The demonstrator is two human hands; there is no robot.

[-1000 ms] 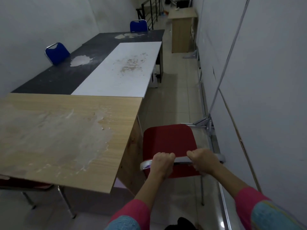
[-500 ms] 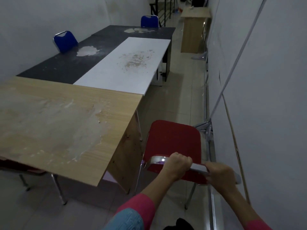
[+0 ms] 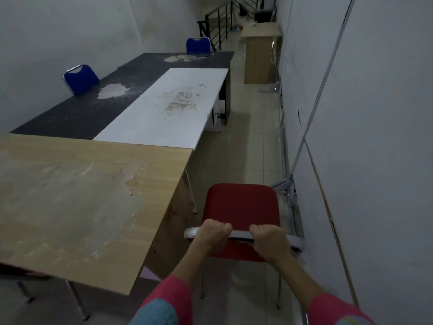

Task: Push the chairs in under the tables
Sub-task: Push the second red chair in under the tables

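Note:
A red chair (image 3: 241, 205) with a metal frame stands in the narrow aisle, right of the wooden table (image 3: 77, 195) and close to the right wall. My left hand (image 3: 212, 233) and my right hand (image 3: 269, 240) both grip the metal top bar of its backrest, fingers curled over it. The seat faces away from me, along the aisle, beside the wooden table's end panel. Two blue chairs (image 3: 80, 78) (image 3: 198, 45) sit tucked against the black table (image 3: 93, 106) at the far side and far end.
A white table (image 3: 168, 113) lies between the black table and the aisle. Metal poles and a folded stand (image 3: 287, 184) lean along the right wall. A wooden cabinet (image 3: 259, 52) and a stair railing (image 3: 218, 22) close the aisle's far end.
The view has shifted and the red chair now sits squarer along the aisle. Both hands have kept their grip on the backrest bar throughout.

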